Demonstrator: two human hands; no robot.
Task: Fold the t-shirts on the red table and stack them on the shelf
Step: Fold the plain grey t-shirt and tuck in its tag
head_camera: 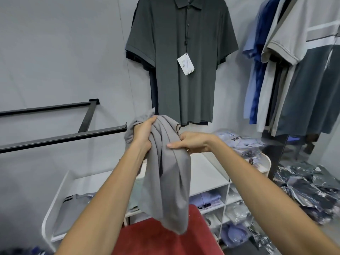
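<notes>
Leftmost, black wall rails [60, 124] run along the grey wall, bare of clothes. Below them stands a white shelf [60, 192], with a folded grey garment [77, 199] lying on its lower left level.

Next comes the left hand [144, 132], raised in front of the wall, its fingers curled tight round the bunched top of a grey t-shirt [167, 173]. The t-shirt hangs down from both hands in twisted folds, held up in the air; its lower end dangles over the far edge of the red table [161, 240], and whether it touches the top cannot be told.

Just right of the cloth, the right hand [191, 142] pinches the shirt's upper right side, thumb laid flat across the front and fingers curled behind.

Behind the hands a dark polo [182, 59] hangs on the wall with a white tag [185, 64] on its front.

Farther right, bagged shirts [239, 140] lie on the shelf top, more folded shirts fill its cubbies, hanging shirts [294, 70] crowd the right edge, and a heap of plastic-wrapped clothes [311, 192] lies low at right.
</notes>
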